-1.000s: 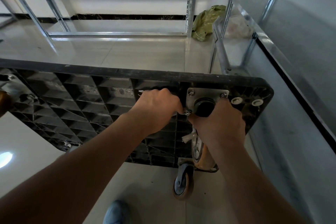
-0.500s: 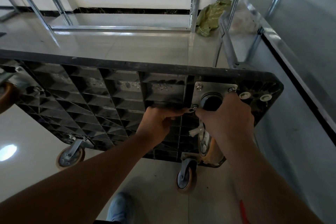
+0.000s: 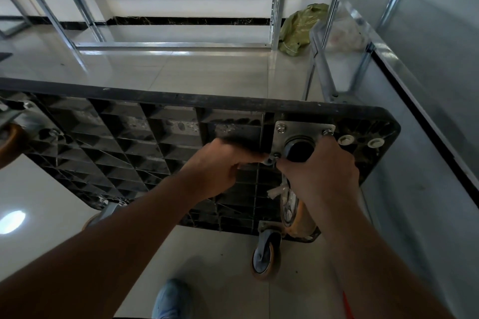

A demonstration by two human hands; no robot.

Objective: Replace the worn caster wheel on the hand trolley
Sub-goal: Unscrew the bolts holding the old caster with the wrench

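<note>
Trolley [image 3: 129, 142] is standing on edge on the floor, underside exposed. Both hands are meeting at the caster plate [image 3: 303, 134]: left hand [image 3: 220, 166] is pinching a corner nut [image 3: 269, 161], right hand [image 3: 321, 176] is gripping the caster [image 3: 295, 215].

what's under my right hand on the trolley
The right hand covers the caster's mounting plate lower part; the orange wheel shows below. The plate's lower right corner is hidden.

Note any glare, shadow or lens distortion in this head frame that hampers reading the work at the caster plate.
Head view: a bright glare spot on the floor tiles at far left; the trolley underside is dark, its ribs hard to read; wide-angle bending curves the shelf uprights; left hand and right hand hide the caster plate bolt.
</note>
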